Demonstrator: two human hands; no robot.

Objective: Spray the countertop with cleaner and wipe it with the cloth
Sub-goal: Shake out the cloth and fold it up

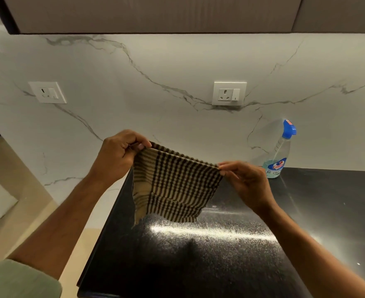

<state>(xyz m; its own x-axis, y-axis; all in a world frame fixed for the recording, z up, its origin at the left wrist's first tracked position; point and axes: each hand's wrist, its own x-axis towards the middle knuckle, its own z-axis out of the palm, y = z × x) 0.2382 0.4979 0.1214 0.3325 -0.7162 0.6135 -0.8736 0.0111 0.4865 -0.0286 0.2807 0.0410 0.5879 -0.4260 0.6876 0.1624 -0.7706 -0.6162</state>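
Striped cloth [175, 186] between raised hands [121, 151]

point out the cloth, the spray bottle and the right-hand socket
cloth [173, 186]: head view, middle of the striped fabric hanging between the hands
spray bottle [277, 162]: head view, on the clear body above the label
socket [228, 94]: head view, centre of the white plate
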